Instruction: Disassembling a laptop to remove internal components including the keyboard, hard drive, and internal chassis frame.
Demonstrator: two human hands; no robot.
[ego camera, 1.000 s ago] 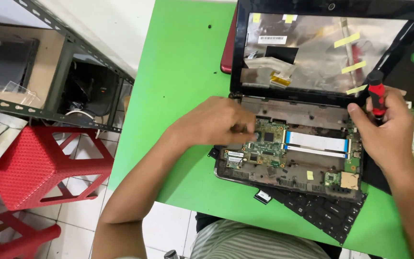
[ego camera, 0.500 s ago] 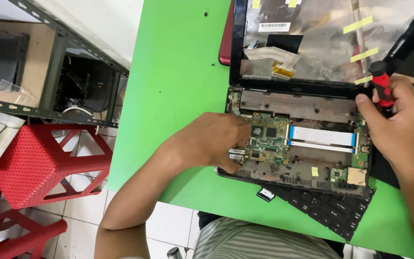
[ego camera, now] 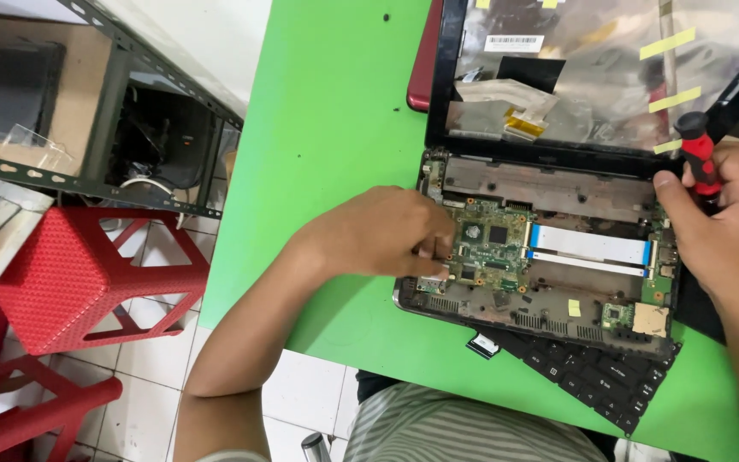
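Our left hand (ego camera: 387, 231) rests on the left end of the opened laptop base (ego camera: 549, 282), fingers curled loosely and pressing down on the edge of the green circuit board (ego camera: 489, 248); it grips nothing that we can make out. Just right of those fingertips runs the flat white and blue ribbon cable (ego camera: 588, 246). Our right hand (ego camera: 720, 227) is clenched around a red and black screwdriver (ego camera: 699, 158), handle up, at the right end of the base; its tip is hidden behind our fingers. Beyond both hands the stripped screen lid (ego camera: 592, 68) stands open, dotted with yellow tape strips. Nearer to us than the right hand, a loose black keyboard (ego camera: 592, 376) sticks out from under the base. Everything lies on the green desk (ego camera: 335, 111). Far left of our left hand, red plastic stools (ego camera: 70, 274) stand on the tiled floor.
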